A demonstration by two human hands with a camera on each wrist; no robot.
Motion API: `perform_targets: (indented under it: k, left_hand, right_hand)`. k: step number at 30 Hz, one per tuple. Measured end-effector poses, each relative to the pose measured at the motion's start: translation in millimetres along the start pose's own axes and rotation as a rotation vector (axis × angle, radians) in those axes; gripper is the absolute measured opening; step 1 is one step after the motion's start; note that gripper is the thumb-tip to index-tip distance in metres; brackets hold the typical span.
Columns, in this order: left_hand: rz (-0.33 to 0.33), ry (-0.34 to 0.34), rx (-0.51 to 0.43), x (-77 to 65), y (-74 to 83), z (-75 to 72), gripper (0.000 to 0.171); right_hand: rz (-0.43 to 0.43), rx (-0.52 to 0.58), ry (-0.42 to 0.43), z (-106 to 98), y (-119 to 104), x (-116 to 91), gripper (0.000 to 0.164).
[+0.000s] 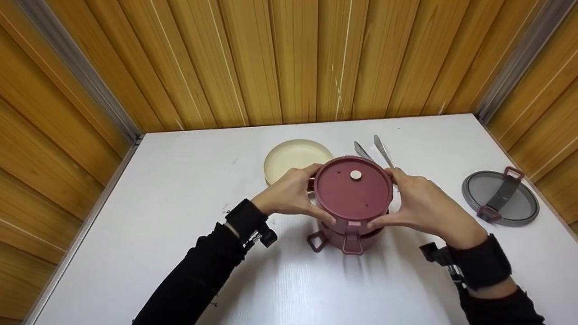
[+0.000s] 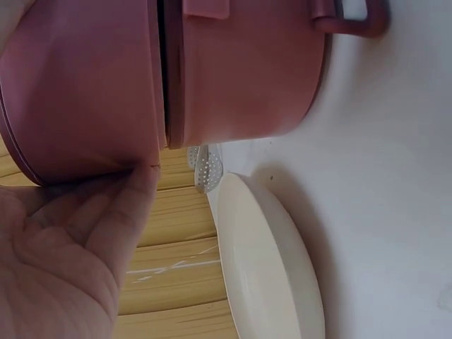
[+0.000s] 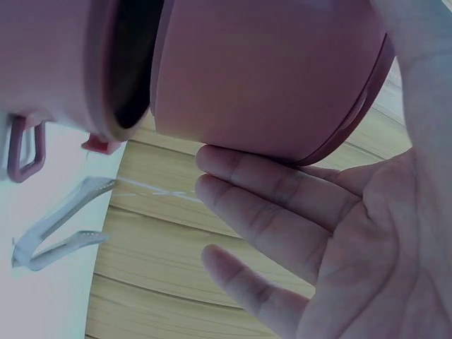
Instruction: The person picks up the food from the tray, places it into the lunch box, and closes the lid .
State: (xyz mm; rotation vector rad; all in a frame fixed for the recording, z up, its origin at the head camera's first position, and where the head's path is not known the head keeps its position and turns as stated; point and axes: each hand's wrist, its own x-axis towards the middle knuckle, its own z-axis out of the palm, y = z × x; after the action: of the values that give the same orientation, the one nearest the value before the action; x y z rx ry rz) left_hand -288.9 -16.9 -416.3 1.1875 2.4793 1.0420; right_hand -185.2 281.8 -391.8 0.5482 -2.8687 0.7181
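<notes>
Both hands hold a dark-pink lidded food container, its round lid bearing a small pale knob. My left hand grips its left side, thumb at the front and fingers behind. Opposite, my right hand holds the other side, thumb also in front, with fingers against the wall. Directly beneath is a second pink container with looped clips hanging outward, standing on the table. A dark gap shows between the two containers, wider in the right wrist view, where the upper one sits tilted. The lower one's inside is mostly hidden.
A cream plate lies behind the containers to the left. Metal tongs rest behind them, partly covered. Far right lies a grey round lid with a strap and pink clips. Wood-patterned walls border the white table.
</notes>
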Motion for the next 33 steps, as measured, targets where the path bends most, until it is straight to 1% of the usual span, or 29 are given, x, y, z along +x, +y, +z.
perform_targets:
  k: [2,9,15,24,29,32,33]
  left_hand:
    - [-0.002,0.002,0.005,-0.8,-0.4,0.3,0.110]
    - [0.030,-0.010,-0.027,-0.3,0.3,2.2,0.112]
    - [0.012,-0.045,-0.059,-4.9,3.1,1.1,0.114]
    - [0.021,-0.084,-0.089,-7.2,1.4,0.1,0.111]
    - [0.035,-0.111,-0.139,-8.9,-3.5,-1.8,0.111]
    - [0.016,-0.120,-0.192,-12.1,-9.0,-5.5,0.108]
    - [0.000,-0.124,-0.218,-13.6,-11.1,-7.2,0.106]
  right_hand:
    - [-0.004,-0.005,0.004,1.8,-0.2,-1.0,0.107]
    - [0.011,-0.027,0.017,4.0,-1.7,-7.5,0.107]
    - [0.038,-0.027,0.005,6.3,-6.1,-13.9,0.109]
    - [0.053,-0.018,-0.007,5.7,-12.1,-21.2,0.106]
    - [0.063,-0.041,-0.020,3.0,-18.1,-25.7,0.106]
    - [0.059,-0.063,-0.024,2.4,-22.7,-28.6,0.102]
    - [0.059,-0.072,-0.025,2.3,-24.4,-29.5,0.099]
